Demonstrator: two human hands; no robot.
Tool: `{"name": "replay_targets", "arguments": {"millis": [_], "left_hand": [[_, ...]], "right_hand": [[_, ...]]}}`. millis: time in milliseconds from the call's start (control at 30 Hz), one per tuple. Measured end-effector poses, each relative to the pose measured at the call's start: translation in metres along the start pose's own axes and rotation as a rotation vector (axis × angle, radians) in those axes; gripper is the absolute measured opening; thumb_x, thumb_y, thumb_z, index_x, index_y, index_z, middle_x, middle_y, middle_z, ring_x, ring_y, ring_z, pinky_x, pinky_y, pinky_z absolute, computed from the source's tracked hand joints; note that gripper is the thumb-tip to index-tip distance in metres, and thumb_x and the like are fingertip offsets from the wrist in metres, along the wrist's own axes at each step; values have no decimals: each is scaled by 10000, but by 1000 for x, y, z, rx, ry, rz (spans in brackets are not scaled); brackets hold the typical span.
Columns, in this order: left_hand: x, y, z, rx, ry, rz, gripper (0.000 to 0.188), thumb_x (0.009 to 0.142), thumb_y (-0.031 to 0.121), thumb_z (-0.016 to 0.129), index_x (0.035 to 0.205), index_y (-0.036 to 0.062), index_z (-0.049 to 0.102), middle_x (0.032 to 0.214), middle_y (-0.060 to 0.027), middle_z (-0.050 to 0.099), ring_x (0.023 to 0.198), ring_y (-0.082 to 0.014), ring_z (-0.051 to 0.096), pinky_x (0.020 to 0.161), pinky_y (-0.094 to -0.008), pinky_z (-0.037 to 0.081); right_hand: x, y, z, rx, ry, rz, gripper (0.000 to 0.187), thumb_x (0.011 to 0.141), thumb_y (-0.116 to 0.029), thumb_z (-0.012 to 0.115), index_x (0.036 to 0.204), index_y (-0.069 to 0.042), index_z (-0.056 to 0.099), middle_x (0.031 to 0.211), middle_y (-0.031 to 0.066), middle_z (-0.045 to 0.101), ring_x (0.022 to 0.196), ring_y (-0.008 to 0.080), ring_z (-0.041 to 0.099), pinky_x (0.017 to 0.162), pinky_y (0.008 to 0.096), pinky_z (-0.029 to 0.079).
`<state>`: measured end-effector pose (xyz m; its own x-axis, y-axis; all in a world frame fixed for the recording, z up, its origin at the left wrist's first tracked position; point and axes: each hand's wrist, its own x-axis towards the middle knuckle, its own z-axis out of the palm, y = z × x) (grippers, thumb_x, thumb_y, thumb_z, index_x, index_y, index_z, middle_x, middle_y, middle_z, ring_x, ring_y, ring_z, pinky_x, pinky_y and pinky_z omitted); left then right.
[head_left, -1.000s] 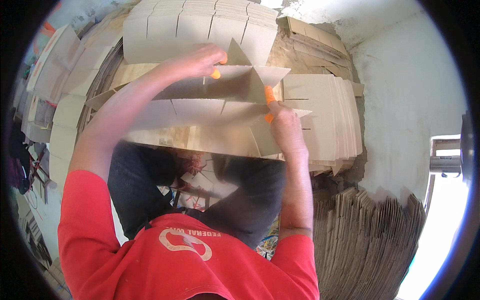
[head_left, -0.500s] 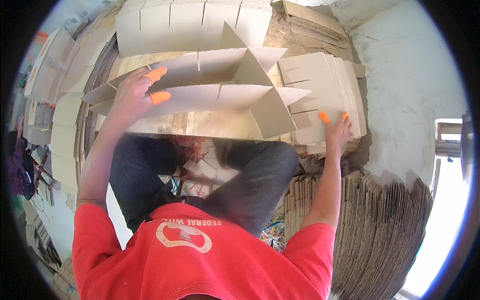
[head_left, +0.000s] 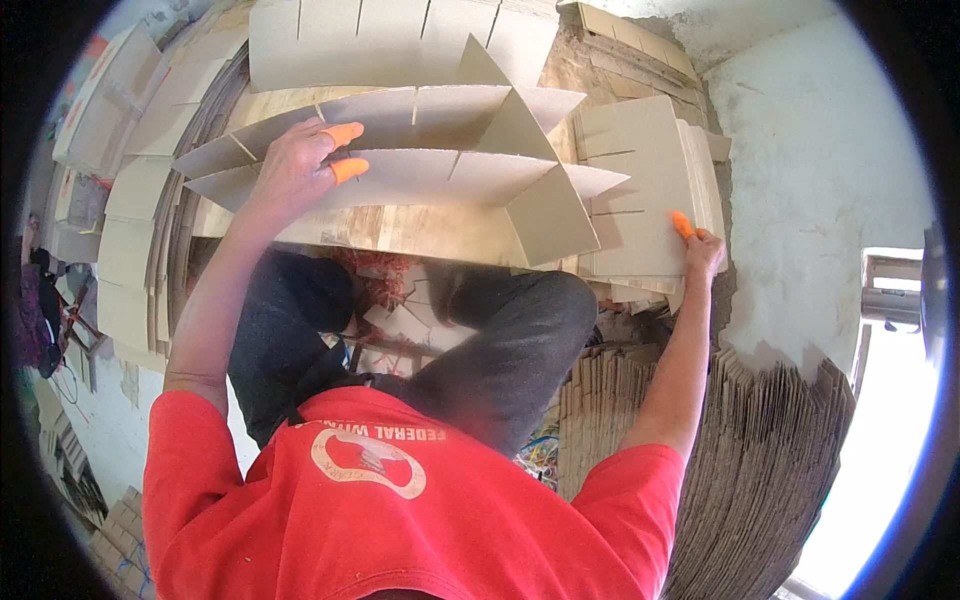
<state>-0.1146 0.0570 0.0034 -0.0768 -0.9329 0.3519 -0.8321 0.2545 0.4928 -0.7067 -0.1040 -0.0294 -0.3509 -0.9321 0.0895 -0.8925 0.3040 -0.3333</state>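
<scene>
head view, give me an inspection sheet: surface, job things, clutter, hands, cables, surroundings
surface: wooden tabletop, partly covered by cardboard
job's things: far slotted strip and near slotted strip stand on edge, crossed by a shorter cardboard piece near their right ends; right-hand stack and far stack of slotted sheets
clutter: reddish stringy bits and pale scraps below the table
hands: left hand at the strips, finger and thumb apart, contact unclear; right hand at the right-hand stack's outer edge, grip unclear
cables: no clear cable seen
surroundings: pale wall; packed cardboard sheets lower right
</scene>
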Motion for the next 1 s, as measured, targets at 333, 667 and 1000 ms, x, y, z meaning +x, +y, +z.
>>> {"name": "replay_targets", "arguments": {"millis": [333, 667, 1000], "left_hand": [[0, 4, 16, 43, 36, 89, 441, 788, 255, 744, 1155, 33, 644, 916, -150, 655, 941, -318, 597, 837, -433, 478], [22, 38, 31, -402, -23, -118, 578, 811, 331, 753, 1296, 67, 582, 1200, -192, 636, 1118, -296, 604, 969, -372, 467], [62, 101, 50, -1441, 129, -480, 200, 746, 54, 788, 894, -33, 686, 841, -112, 705, 746, -150, 656, 784, -300, 529]], "right_hand": [[-1, -4, -45, 85, 439, -121, 213, 836, -189, 685, 912, 5, 727, 592, 2, 536, 554, 124, 461, 544, 317, 417], [-61, -117, -93, 774, 195, -138, 208, 911, -171, 622, 999, -13, 726, 736, 47, 656, 664, 112, 565, 615, 299, 477], [-138, -199, -34, 1115, -269, -91, 335, 913, -191, 652, 1158, 37, 668, 973, 64, 677, 903, 122, 584, 856, 276, 462]]}}
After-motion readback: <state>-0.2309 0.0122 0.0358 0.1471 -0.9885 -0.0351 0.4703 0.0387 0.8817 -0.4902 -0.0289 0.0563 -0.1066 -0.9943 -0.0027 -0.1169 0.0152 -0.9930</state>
